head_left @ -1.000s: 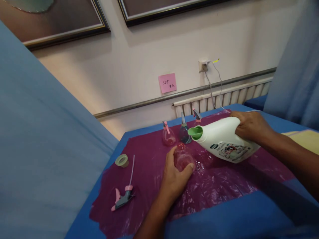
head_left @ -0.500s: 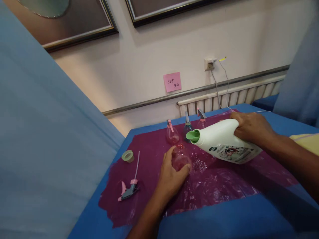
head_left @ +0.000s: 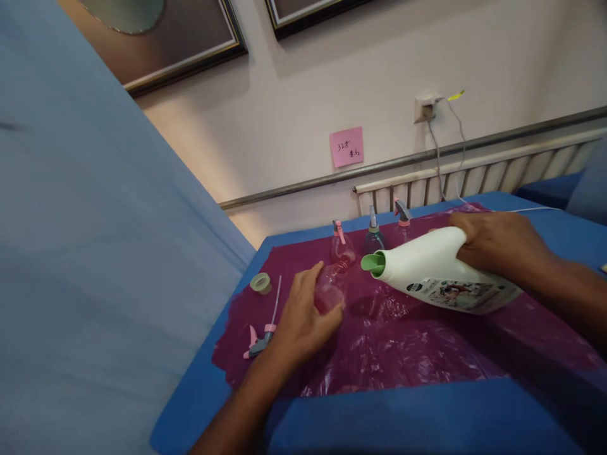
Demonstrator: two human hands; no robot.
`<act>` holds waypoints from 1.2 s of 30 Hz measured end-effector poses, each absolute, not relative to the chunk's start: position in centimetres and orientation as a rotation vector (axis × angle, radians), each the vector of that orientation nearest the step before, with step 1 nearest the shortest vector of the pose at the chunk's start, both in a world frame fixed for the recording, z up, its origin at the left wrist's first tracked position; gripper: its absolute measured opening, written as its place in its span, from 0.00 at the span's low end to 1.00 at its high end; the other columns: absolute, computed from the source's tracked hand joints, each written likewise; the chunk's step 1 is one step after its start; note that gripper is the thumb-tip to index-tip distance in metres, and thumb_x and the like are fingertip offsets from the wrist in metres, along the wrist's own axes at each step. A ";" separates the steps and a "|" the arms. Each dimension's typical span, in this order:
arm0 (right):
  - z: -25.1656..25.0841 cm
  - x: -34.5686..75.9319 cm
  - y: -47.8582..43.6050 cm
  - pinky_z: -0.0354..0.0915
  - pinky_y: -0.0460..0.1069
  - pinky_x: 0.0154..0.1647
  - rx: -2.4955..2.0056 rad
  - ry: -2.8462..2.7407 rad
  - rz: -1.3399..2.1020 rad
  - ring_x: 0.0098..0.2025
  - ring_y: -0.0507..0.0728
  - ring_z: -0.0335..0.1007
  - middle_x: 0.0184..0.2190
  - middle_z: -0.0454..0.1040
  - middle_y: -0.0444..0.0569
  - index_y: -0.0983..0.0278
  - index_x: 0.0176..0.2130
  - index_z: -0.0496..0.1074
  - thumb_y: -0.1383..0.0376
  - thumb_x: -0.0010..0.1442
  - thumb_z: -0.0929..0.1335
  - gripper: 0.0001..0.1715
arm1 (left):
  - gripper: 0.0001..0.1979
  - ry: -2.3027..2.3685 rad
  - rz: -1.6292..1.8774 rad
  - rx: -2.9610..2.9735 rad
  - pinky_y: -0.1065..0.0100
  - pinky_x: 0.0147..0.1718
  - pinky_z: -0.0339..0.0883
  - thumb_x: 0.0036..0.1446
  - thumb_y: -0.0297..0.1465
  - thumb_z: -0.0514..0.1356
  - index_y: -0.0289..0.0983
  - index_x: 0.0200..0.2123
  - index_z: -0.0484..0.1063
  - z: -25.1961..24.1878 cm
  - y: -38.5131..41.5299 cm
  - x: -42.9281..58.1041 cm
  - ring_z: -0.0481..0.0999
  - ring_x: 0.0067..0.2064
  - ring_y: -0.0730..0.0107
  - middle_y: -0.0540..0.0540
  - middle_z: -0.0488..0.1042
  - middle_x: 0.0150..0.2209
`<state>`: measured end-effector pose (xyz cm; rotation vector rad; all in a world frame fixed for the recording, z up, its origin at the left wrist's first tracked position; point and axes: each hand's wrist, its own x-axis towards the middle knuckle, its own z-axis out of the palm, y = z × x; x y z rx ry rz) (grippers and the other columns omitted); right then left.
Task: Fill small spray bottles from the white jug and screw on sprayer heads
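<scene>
Pink bottle (head_left: pixel 328 289) sits on the purple sheet (head_left: pixel 403 354), clasped from its seven o'clock by the left hand (head_left: pixel 296 319). At its two o'clock the white jug (head_left: pixel 441 272) is tipped, green spout (head_left: pixel 374 263) toward it, with the right hand (head_left: pixel 493 243) clenched round its base. A loose spray head (head_left: pixel 258 341) lies at eight o'clock and three spray bottles (head_left: pixel 374 237) stand at twelve.

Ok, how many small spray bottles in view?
4: three sprayer-topped bottles in a row behind the detergent jug, one open pink bottle in the left hand. Jug may hide more.
</scene>
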<state>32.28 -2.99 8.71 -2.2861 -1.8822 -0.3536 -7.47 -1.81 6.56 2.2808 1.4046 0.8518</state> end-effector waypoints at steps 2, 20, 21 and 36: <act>8.9 32.0 -2.9 0.48 0.55 0.34 -2.285 -1.892 -0.327 0.36 0.64 0.76 0.38 0.85 0.54 0.57 0.40 0.77 0.60 0.64 0.69 0.06 | 0.43 1.386 0.811 2.375 0.42 0.73 0.71 0.61 0.34 0.70 0.44 0.78 0.63 7.1 -1.5 -7.5 0.74 0.72 0.41 0.35 0.72 0.71; 9.6 29.9 -2.6 0.46 0.56 0.33 -2.223 -2.045 -0.309 0.36 0.62 0.74 0.42 0.86 0.56 0.59 0.45 0.79 0.60 0.68 0.66 0.13 | 0.38 1.353 0.288 2.907 0.41 0.63 0.78 0.67 0.33 0.68 0.42 0.75 0.59 10.5 -1.0 -8.2 0.77 0.66 0.40 0.33 0.72 0.68; 9.6 29.9 -2.6 0.46 0.56 0.33 -2.228 -2.044 -0.313 0.37 0.63 0.74 0.42 0.87 0.56 0.59 0.45 0.79 0.60 0.68 0.66 0.13 | 0.38 1.360 0.281 2.917 0.41 0.63 0.78 0.67 0.33 0.69 0.42 0.75 0.59 10.4 -1.0 -8.2 0.77 0.66 0.40 0.33 0.72 0.68; 10.3 28.9 -2.6 0.47 0.57 0.34 -2.213 -2.106 -0.257 0.40 0.65 0.79 0.46 0.88 0.58 0.59 0.46 0.79 0.59 0.70 0.65 0.14 | 0.38 1.346 0.139 3.085 0.41 0.60 0.79 0.67 0.32 0.69 0.40 0.76 0.62 11.3 -0.7 -8.4 0.78 0.65 0.39 0.30 0.73 0.67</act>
